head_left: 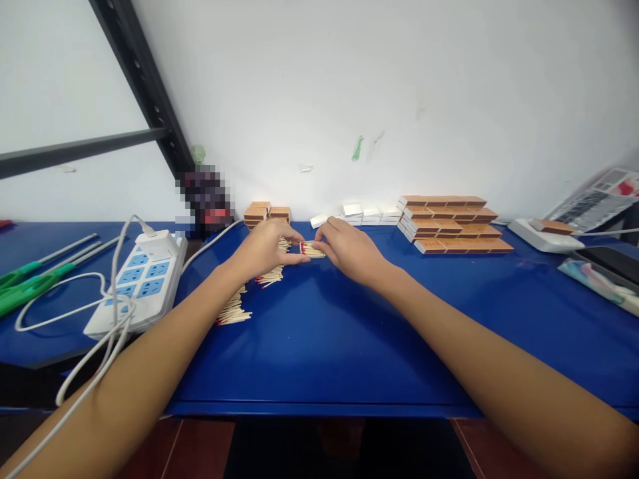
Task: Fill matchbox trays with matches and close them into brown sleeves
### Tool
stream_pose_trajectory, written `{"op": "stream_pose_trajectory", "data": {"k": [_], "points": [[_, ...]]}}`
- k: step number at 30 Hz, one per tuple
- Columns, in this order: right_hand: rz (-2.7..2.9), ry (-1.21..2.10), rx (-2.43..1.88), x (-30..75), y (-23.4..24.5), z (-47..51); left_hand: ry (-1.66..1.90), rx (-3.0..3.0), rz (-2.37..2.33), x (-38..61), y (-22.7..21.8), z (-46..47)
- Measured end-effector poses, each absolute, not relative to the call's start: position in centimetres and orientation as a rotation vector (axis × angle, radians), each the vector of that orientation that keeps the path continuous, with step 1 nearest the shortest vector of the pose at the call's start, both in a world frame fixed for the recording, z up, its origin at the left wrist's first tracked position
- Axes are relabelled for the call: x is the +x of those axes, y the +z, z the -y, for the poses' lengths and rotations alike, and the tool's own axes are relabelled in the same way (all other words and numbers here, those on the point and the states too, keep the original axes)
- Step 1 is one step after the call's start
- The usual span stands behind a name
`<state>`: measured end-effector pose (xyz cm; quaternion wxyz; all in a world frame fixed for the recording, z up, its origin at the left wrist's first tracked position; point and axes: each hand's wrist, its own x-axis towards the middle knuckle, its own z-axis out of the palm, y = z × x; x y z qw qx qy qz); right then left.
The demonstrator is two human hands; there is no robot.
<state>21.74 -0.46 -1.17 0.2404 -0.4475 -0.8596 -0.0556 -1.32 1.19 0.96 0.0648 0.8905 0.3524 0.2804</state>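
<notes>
A small white matchbox tray (313, 250) filled with red-tipped matches is held between both hands just above the blue table. My left hand (267, 247) has its thumb and fingers closed on the tray's left end. At the other end, my right hand (348, 251) pinches the tray with thumb and fingertips. Loose matches (270, 277) lie in a heap beneath and beside my left hand, and another pile of matches (233, 310) is by my left forearm. Behind the hands stand white empty-looking trays (371, 214) and brown matchboxes (256, 211).
Stacked brown matchboxes (456, 225) stand at the back right against the wall. On the left are a power strip (140, 279) with white cables and some green-handled rods (37, 279). A white device (542, 237) and a dark phone (612, 261) lie at the far right.
</notes>
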Motion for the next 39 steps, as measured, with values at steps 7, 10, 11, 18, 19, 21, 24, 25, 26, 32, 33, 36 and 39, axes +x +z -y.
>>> {"op": "stream_pose_trajectory", "data": {"k": [7, 10, 11, 18, 19, 21, 24, 25, 26, 32, 33, 36, 39], "points": [[2.233, -0.028, -1.099, 20.6, -0.9, 2.0, 0.876, 2.703, -1.149, -1.8, 1.0, -1.5], [2.273, 0.107, -1.008, 18.8, -1.6, 3.4, 0.908, 2.737, -1.269, -2.2, 0.9, -1.9], [2.323, 0.159, -0.973, 18.0, -1.9, 3.9, 0.919, 2.74, -1.308, -2.3, 0.9, -2.0], [2.512, 0.229, -0.868, 15.2, -3.6, 5.0, 0.935, 2.73, -1.396, -2.3, 1.0, -1.8], [2.499, 0.234, -0.866, 15.2, -3.6, 4.8, 0.924, 2.742, -1.395, -2.3, 1.0, -1.8], [2.473, 0.252, -0.872, 15.3, -3.7, 4.6, 0.906, 2.764, -1.391, -2.3, 1.0, -1.8], [2.46, 0.29, -0.912, 15.3, -3.6, 4.4, 0.911, 2.769, -1.389, -2.3, 0.9, -2.0], [2.462, 0.301, -0.926, 15.3, -3.5, 4.5, 0.917, 2.766, -1.39, -2.3, 0.9, -2.0], [2.467, 0.31, -0.941, 15.2, -3.5, 4.5, 0.919, 2.765, -1.39, -2.3, 0.9, -2.0], [2.495, 0.287, -0.979, 15.6, -3.4, 4.7, 0.891, 2.779, -1.373, -2.3, 0.9, -1.9], [2.494, 0.275, -0.979, 15.7, -3.5, 4.6, 0.89, 2.778, -1.374, -2.3, 0.8, -1.9], [2.492, 0.281, -0.973, 16.2, -3.6, 4.4, 0.87, 2.78, -1.393, -2.3, 0.8, -1.9], [2.487, 0.332, -0.953, 16.4, -3.6, 4.3, 0.842, 2.798, -1.405, -2.4, 0.7, -2.0]]}}
